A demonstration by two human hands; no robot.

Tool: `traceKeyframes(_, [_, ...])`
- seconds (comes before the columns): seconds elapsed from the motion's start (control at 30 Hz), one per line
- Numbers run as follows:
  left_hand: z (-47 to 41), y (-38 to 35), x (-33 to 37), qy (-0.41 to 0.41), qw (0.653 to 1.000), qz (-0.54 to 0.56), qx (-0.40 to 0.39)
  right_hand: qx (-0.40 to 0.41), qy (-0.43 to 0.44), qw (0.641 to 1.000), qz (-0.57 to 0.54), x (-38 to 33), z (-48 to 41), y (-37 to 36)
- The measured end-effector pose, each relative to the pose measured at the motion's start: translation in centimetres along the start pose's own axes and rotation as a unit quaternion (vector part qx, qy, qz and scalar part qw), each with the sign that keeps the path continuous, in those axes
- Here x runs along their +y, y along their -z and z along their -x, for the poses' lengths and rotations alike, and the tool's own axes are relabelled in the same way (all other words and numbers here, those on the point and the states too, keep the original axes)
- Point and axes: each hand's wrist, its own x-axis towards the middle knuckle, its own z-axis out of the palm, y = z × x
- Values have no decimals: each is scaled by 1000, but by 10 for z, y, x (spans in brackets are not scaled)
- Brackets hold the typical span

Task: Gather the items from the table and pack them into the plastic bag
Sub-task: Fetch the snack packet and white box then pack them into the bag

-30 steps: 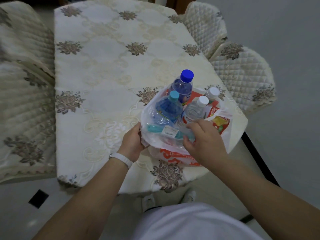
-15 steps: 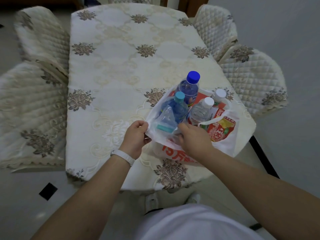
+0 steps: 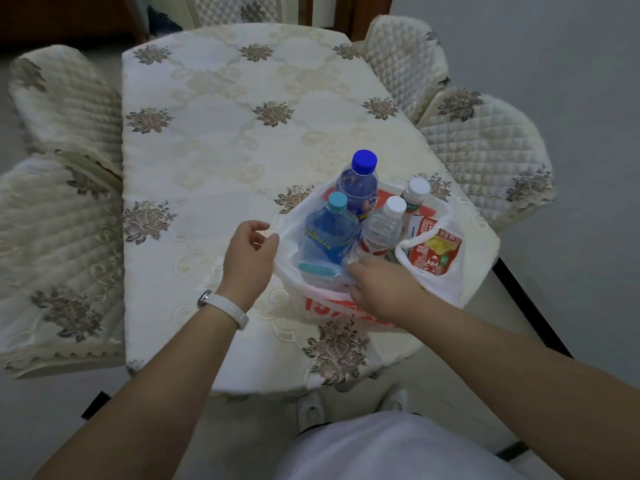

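The left hand [image 3: 251, 251] pinches the near-left rim of the plastic bag [image 3: 446, 282], which sits on the desk [image 3: 214, 140] close to its near right edge. The right hand [image 3: 381, 285] reaches into the bag's mouth, fingers curled around the bag's near edge; what they grip inside is hidden. Just beyond the right hand stand four bottles in the bag: a light-blue-capped bottle [image 3: 327, 233], a dark-blue-capped bottle [image 3: 358, 183], a white-capped clear bottle [image 3: 382, 228] and a small white-capped bottle [image 3: 415, 194] farthest away. A white wristband [image 3: 225, 306] circles the left wrist.
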Motion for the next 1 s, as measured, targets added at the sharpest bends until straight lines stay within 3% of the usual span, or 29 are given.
traceKeyframes(0.07, [-2, 2, 2, -185, 973, -138, 6, 66, 1, 998, -9, 5, 11, 3])
traceKeyframes(0.13, [-10, -1, 2, -348, 890, -294, -23, 149, 7, 989, -6, 11, 23, 6])
traceKeyframes(0.17, [-15, -3, 3, -380, 846, -372, -48, 191, 9, 982, -10, 15, 29, 8])
traceKeyframes(0.23, [-23, -9, 5, -354, 776, -511, -105, 257, 12, 966, -22, 20, 37, 11])
traceKeyframes(0.3, [-29, -13, 6, -306, 729, -596, -141, 314, 18, 949, -28, 22, 45, 15])
traceKeyframes(0.43, [-36, -17, 5, -280, 688, -656, -132, 381, -15, 924, -4, 24, 60, 20])
traceKeyframes(0.5, [-38, -19, 5, -284, 710, -635, -112, 371, -94, 924, 0, 28, 64, 20])
traceKeyframes(0.53, [-39, -19, 6, -281, 739, -604, -97, 347, -138, 928, -4, 32, 64, 18])
traceKeyframes(0.63, [-37, -19, 13, -236, 857, -457, -32, 234, -221, 947, -26, 40, 61, 10])
traceKeyframes(0.73, [-31, -20, 32, -128, 969, -211, 6, 137, -227, 964, -18, 43, 55, 0])
traceKeyframes(0.87, [-21, -17, 63, -107, 994, -3, 33, 156, -223, 958, -84, 40, 52, -1])
traceKeyframes(1.0, [-5, -15, 102, -163, 983, 77, 18, 227, -262, 910, -228, 36, 51, 28])
